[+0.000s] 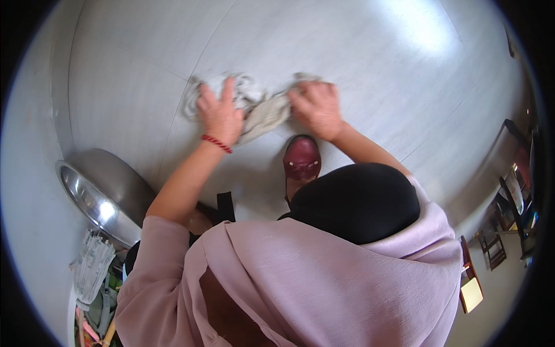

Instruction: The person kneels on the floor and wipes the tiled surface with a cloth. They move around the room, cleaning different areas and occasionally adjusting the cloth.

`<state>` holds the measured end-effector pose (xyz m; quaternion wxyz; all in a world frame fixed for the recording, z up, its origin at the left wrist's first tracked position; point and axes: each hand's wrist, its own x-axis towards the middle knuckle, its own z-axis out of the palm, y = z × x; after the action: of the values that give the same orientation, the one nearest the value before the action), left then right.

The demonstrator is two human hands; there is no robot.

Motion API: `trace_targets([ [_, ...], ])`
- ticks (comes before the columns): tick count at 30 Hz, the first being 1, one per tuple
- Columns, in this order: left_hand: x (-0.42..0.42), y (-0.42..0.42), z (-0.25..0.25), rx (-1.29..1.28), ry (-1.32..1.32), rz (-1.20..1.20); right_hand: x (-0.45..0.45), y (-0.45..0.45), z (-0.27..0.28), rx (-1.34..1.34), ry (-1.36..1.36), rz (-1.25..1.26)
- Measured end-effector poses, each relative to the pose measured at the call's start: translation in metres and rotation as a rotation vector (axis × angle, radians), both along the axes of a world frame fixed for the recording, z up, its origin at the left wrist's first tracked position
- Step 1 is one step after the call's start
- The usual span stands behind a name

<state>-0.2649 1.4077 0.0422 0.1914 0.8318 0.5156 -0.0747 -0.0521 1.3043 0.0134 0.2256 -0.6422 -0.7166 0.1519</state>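
Observation:
A crumpled, greyish-white cloth (265, 116) lies bunched on the pale tiled floor in front of me. My left hand (223, 110), with a red braided bracelet at its wrist, lies over the cloth's left part with its fingers spread. The fingers of my right hand (318, 106) are curled over the right end, and some cloth shows just beyond them. Both hands are slightly blurred, and their undersides are hidden. Below my right hand is the toe of my dark red shoe (302, 152).
A large shiny metal basin (115, 186) stands tilted at the left, close to my left arm. Below it are a grey bristled brush or broom head (93, 269) and assorted clutter. Wooden furniture with a cream panel (471, 295) shows at lower right. A wall (34, 173) runs along the left.

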Motion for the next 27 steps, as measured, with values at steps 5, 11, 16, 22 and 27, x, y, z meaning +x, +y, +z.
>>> trace_targets([
  [5,0.150,-0.011,-0.028,0.220,-0.367,-0.441,0.111,-0.069,-0.014,0.077,-0.330,-0.533],
  [11,0.244,-0.008,-0.001,-0.152,-0.894,-0.424,0.162,-0.095,-0.017,0.245,0.700,-1.424],
  [16,0.128,0.076,0.042,0.080,-0.810,-0.113,0.093,0.019,0.041,0.227,1.114,-0.986],
  [22,-0.068,0.180,0.007,0.511,-0.227,0.850,-0.004,0.125,0.039,0.032,0.395,-0.041],
  [27,-0.084,0.214,-0.044,0.222,0.188,1.181,-0.044,0.141,-0.008,-0.009,0.090,0.159],
])
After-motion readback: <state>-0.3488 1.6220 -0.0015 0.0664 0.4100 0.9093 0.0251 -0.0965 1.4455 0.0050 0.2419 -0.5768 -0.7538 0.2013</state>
